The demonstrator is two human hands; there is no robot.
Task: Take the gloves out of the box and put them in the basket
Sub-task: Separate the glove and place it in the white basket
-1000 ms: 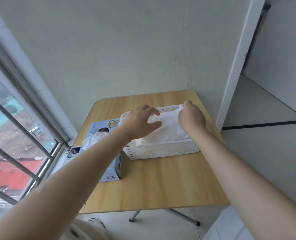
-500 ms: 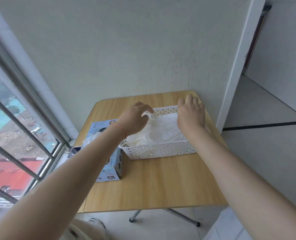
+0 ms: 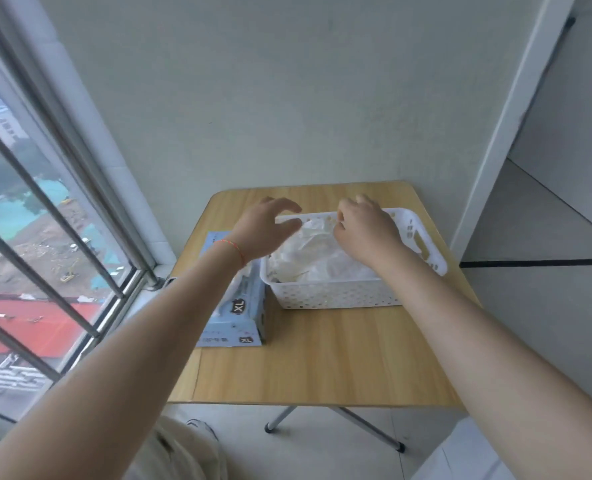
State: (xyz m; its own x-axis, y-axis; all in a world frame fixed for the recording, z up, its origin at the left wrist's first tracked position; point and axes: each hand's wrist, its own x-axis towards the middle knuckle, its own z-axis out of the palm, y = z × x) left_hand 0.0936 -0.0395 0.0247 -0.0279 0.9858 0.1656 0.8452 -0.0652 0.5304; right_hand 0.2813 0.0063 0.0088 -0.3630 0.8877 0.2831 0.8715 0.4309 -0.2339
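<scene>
A white perforated basket (image 3: pixel 336 294) stands on the wooden table (image 3: pixel 322 358) and holds a crumpled pile of thin white gloves (image 3: pixel 315 254). A light blue glove box (image 3: pixel 239 317) marked XL lies just left of the basket, partly hidden by my left forearm. My left hand (image 3: pixel 265 228) hovers over the basket's left rim with fingers spread and nothing in it. My right hand (image 3: pixel 363 228) rests over the gloves in the basket, fingers curled down; whether the fingertips pinch a glove is hidden.
A plain wall stands right behind the table. A barred window (image 3: pixel 45 202) runs along the left side. A white door frame (image 3: pixel 509 116) rises at the right. The table's folding metal legs (image 3: pixel 367 427) show below its front edge.
My left hand let go of the glove it pressed down and lifted with fingers apart. My right hand shifted left over the gloves. The view tilted down slightly.
</scene>
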